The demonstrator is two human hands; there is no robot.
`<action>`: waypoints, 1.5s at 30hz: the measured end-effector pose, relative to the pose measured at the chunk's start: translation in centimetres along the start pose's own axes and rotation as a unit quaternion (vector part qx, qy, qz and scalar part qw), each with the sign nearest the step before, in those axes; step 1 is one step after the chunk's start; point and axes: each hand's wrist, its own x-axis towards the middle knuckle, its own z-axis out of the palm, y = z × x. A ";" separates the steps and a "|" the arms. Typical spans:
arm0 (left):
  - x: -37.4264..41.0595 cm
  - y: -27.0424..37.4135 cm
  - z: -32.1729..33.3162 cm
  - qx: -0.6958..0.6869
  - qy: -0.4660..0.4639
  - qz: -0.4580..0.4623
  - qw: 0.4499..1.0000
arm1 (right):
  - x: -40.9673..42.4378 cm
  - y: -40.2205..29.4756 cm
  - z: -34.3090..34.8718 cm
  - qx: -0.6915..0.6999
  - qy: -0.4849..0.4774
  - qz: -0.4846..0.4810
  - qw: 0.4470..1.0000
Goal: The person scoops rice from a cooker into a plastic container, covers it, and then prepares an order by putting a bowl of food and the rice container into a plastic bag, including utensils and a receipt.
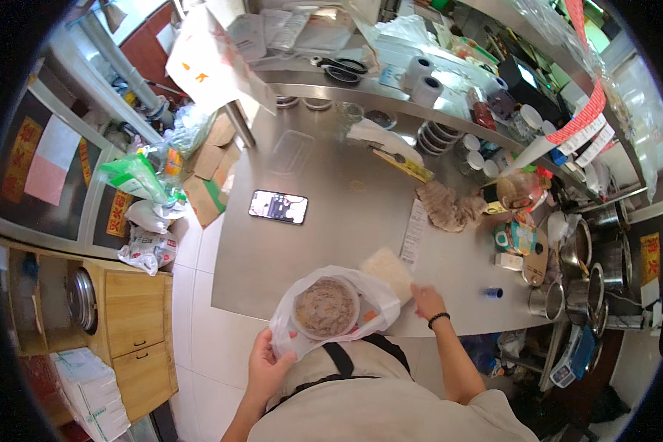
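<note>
My left hand [269, 358] pinches the near left rim of a white plastic bag [384, 315]. The bag lies open at the table's front edge. Inside it sits a round plastic tub [326, 307] filled with brownish food; small orange and red bits show beside it. My right hand [428, 301], with a dark beaded bracelet at the wrist, grips the lower right corner of a pale rectangular pack [388, 272]. That pack is at the bag's far right rim, and its contents are too blurred to tell.
A smartphone [279, 207] with a lit screen lies on the steel table [331, 232]. Nearby are a printed receipt [413, 235], a crumpled brown cloth [447, 207], a clear plastic lid [291, 152] and a small blue roll [494, 293]. Steel pots [547, 301] stand right; a shelf [287, 77] crosses behind.
</note>
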 end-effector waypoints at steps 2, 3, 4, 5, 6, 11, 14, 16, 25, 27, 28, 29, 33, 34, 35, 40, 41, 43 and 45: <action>0.2 0.1 0.0 -0.015 -0.019 0.012 1.000 | 0.2 2.3 2.6 0.279 -0.096 0.094 0.951; 0.3 0.3 0.0 -0.022 -0.028 0.015 0.999 | 0.7 2.6 3.4 0.321 -0.063 0.076 0.942; 0.6 0.2 -0.1 -0.026 -0.042 0.028 0.998 | 1.2 2.9 3.8 0.362 -0.028 0.058 0.930; 0.4 0.1 0.0 -0.041 -0.047 0.024 0.998 | 1.6 3.4 4.1 0.404 0.007 0.042 0.914; 0.7 0.3 0.1 -0.052 -0.055 0.026 0.997 | 1.4 2.0 3.5 0.468 0.040 -0.009 0.883; 2.0 0.7 1.7 -0.106 -0.108 0.007 0.988 | -6.3 -6.5 -4.9 0.175 0.172 -0.386 0.889; 2.5 0.8 2.4 -0.137 -0.112 0.010 0.984 | -11.2 -11.0 -6.7 0.117 0.092 -0.518 0.842; 3.0 1.1 2.8 -0.151 -0.099 0.023 0.983 | -12.8 -12.6 -4.2 0.133 -0.026 -0.482 0.866; 3.0 0.4 0.1 -0.071 0.007 0.059 0.996 | -4.2 -8.8 8.7 -0.030 -0.078 -0.332 0.940; 2.9 1.0 0.2 -0.032 0.034 0.039 0.998 | -4.0 -8.7 7.8 -0.120 -0.062 -0.349 0.927; 2.8 1.4 0.5 -0.027 0.043 0.035 0.998 | -4.8 -8.9 7.6 -0.146 -0.048 -0.357 0.921; 3.0 1.4 0.3 -0.020 0.035 0.035 0.999 | -5.6 -9.4 7.2 -0.173 -0.034 -0.366 0.914; 2.9 2.2 -0.4 -0.037 0.018 0.040 0.998 | -7.1 -15.0 2.6 -0.419 -0.038 -0.388 0.820; 2.9 2.5 0.0 -0.047 0.021 0.038 0.998 | -7.0 -17.0 1.4 -0.442 -0.007 -0.363 0.820; 3.0 2.6 0.3 -0.057 0.024 0.032 0.998 | -5.6 -18.6 0.5 -0.422 -0.040 -0.381 0.822; 6.0 2.0 1.2 -0.116 0.063 0.037 0.991 | -0.3 -28.8 -4.0 -0.286 -0.173 -0.441 0.833; 6.3 1.7 1.2 -0.127 0.075 0.044 0.988 | 2.9 -30.4 -3.4 -0.159 -0.184 -0.426 0.871; 6.0 0.7 0.4 -0.128 0.093 0.023 0.987 | 10.2 -35.1 -0.4 0.050 -0.225 -0.360 0.904; 5.5 -0.6 -0.4 -0.101 0.100 0.014 0.990 | 16.3 -40.1 3.0 0.203 -0.252 -0.265 0.908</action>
